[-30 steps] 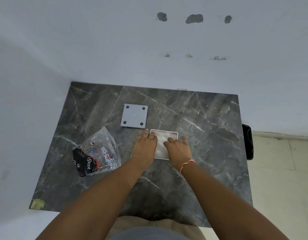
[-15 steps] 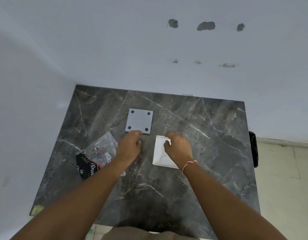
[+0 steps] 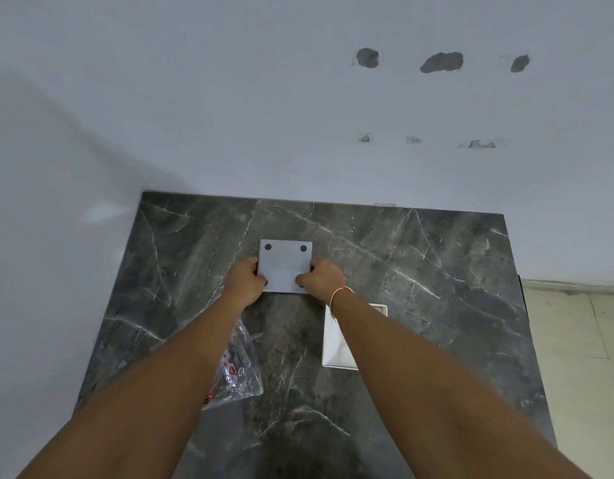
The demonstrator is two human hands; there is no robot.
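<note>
A grey square plate (image 3: 285,262) with dark round holes at its corners lies on the dark marble table (image 3: 419,271), near the middle. My left hand (image 3: 242,281) grips the plate's left edge, and my right hand (image 3: 321,280), with a red and white thread at the wrist, grips its right edge. Both hands cover the plate's two near corners. A white rectangular tray (image 3: 333,344) lies on the table under my right forearm, partly hidden by it.
A clear plastic bag (image 3: 239,368) with red and dark items lies under my left forearm. White walls close the table at the back and left. A tiled floor (image 3: 575,340) shows past the table's right edge.
Both hands have left the white tray and moved forward to the grey plate, where they now hold its two sides. The tray stays behind on the table.
</note>
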